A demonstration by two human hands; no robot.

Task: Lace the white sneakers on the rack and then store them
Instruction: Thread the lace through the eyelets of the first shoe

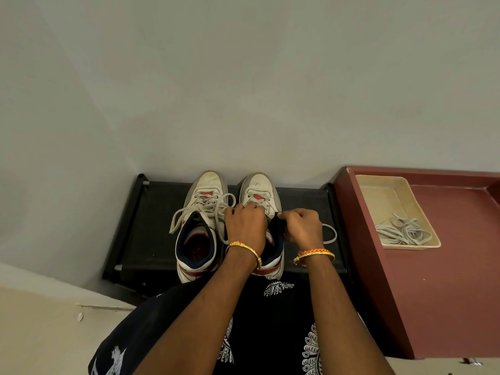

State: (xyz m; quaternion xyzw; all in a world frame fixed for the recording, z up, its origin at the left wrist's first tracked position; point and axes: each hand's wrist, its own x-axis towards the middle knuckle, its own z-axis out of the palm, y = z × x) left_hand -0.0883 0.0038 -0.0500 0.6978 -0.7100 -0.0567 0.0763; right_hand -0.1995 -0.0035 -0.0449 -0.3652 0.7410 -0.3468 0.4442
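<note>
On the black rack (151,228), two white sneakers (201,212), left hand (244,226) and right hand (301,226) both gripping one.

Two sneakers (230,223) stand side by side on the rack (151,231); right of it, a tray (378,185) holds laces (403,234).

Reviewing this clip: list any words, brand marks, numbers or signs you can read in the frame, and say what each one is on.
No readable text in this frame.
Left sneaker: a small red mark on the side near the laces, too small to read.
Left sneaker insole: dark reddish print, too blurred to read.
Right sneaker: red tongue patch, no legible lettering.
Black garment: white decorative motifs only, no letters.
Tray of spare laces: no label visible.
</note>
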